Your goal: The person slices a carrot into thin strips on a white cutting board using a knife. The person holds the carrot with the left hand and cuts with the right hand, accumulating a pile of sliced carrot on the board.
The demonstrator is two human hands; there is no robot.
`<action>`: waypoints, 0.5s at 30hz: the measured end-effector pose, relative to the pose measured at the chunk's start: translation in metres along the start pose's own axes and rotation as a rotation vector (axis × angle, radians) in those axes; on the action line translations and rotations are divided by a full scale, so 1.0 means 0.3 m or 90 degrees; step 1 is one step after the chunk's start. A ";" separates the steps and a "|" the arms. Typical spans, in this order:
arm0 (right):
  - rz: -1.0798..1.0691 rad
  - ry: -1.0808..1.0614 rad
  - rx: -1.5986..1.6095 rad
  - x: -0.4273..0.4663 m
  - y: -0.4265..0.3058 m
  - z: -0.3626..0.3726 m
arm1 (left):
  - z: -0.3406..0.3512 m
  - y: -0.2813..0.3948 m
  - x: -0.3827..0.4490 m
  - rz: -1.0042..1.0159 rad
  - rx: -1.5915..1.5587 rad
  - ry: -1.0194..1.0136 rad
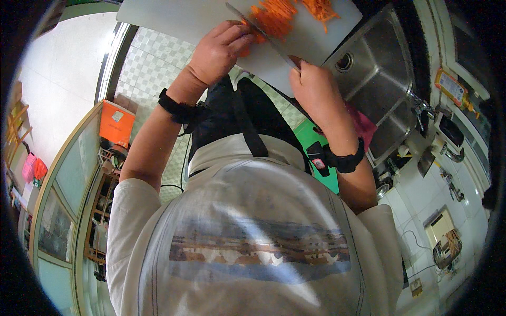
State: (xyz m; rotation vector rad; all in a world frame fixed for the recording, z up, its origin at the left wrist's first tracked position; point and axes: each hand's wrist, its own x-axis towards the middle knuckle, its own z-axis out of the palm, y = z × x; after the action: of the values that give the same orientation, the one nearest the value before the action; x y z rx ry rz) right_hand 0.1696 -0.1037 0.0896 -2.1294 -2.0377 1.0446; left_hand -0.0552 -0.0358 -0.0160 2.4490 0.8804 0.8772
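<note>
My right hand (318, 89) grips the handle of a kitchen knife (270, 38). The blade slants up and left across the carrot, close to the fingertips of my left hand (221, 49). Those fingers are curled down on a piece of carrot (245, 51), which they mostly hide. Beyond the blade lies a heap of orange carrot shreds (278, 17), with a second, smaller pile (321, 12) to its right. All of it rests on a white cutting board (166, 14), whose far side is cut off by the top of the picture.
A stainless steel sink (373, 93) with a faucet (422, 106) is right of the board. A dark pink cloth (363, 126) hangs by its near edge. An orange box (116, 123) stands at left near a glass-paned door (59, 225). Tiled floor (154, 63) shows below.
</note>
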 end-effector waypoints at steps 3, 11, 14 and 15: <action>0.026 -0.027 -0.032 -0.021 -0.001 -0.010 | -0.001 0.003 0.003 -0.002 0.025 -0.011; 0.009 -0.014 -0.056 -0.014 -0.011 0.000 | 0.011 0.003 0.004 -0.002 0.017 0.003; -0.012 -0.004 -0.039 0.047 0.006 0.050 | 0.004 0.004 0.008 0.000 0.011 0.003; -0.022 0.020 -0.046 0.062 -0.011 0.059 | 0.003 0.002 0.011 0.001 0.009 0.001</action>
State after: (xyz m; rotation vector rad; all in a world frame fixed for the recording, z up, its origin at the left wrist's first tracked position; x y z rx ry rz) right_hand 0.1570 -0.0941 0.0690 -2.1199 -2.1218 0.9425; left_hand -0.0523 -0.0343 -0.0150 2.4619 0.8886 0.8758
